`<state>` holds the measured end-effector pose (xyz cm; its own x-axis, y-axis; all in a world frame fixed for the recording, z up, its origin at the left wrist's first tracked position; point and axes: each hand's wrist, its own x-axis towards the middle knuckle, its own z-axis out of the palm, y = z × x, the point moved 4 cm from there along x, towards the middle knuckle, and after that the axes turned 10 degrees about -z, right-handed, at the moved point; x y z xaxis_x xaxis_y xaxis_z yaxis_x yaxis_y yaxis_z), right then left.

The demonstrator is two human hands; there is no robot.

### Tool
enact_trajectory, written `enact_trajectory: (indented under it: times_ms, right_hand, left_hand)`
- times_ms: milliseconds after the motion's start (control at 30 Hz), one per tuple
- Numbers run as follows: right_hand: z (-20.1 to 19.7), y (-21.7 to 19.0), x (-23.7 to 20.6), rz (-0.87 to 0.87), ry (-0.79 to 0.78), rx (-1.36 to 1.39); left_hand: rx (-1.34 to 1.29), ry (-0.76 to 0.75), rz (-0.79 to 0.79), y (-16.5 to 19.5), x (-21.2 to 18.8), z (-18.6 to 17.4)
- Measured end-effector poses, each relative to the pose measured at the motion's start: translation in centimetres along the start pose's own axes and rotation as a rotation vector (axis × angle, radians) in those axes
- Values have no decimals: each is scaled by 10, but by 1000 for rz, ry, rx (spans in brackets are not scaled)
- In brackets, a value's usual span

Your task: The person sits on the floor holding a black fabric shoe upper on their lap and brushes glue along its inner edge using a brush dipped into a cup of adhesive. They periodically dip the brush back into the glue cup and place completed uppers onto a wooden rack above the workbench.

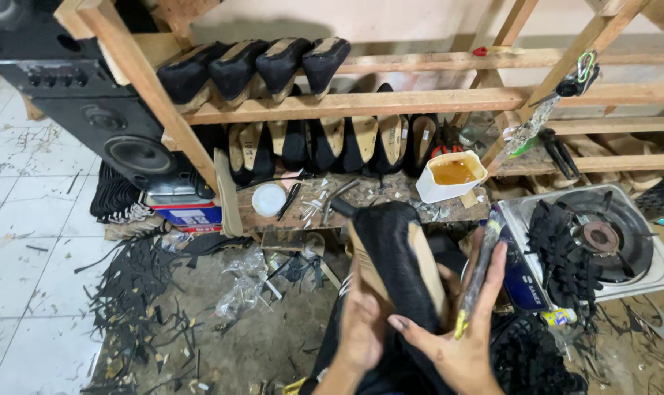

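Observation:
My left hand (362,322) grips a black shoe upper (394,252) mounted on a tan last, held upright near the bottom centre. My right hand (463,340) presses against the shoe's right side and also holds a thin brush (478,274) with a yellow-tipped handle between its fingers. A white container of amber glue (451,175) sits on the wooden shelf just above and to the right of the shoe.
Rows of black shoe uppers (255,66) rest on the wooden rack (361,102). A black speaker (112,124) stands at left. A gas stove (602,241) covered with black strips sits at right. Black scraps (138,292) litter the floor. A white lid (269,199) lies on the shelf.

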<state>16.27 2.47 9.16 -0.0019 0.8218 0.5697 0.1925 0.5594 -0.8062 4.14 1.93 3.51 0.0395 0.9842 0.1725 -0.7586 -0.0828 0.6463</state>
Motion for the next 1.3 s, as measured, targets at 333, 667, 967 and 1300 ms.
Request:
enact_trajectory:
  times_ms: [333, 667, 967, 1300]
  right_hand:
    - [-82, 111, 38, 53, 453, 436]
    - [-117, 243, 137, 213, 159, 34]
    - [-107, 290, 181, -155, -287, -864]
    - [-92, 300, 190, -131, -474, -1048]
  left_hand:
    - [-515, -28, -437, -19, 54, -13]
    - [-592, 65, -528, -8, 56, -30]
    - [-505, 289, -613, -18, 37, -44]
    - [-525, 352, -667, -25, 34, -50]
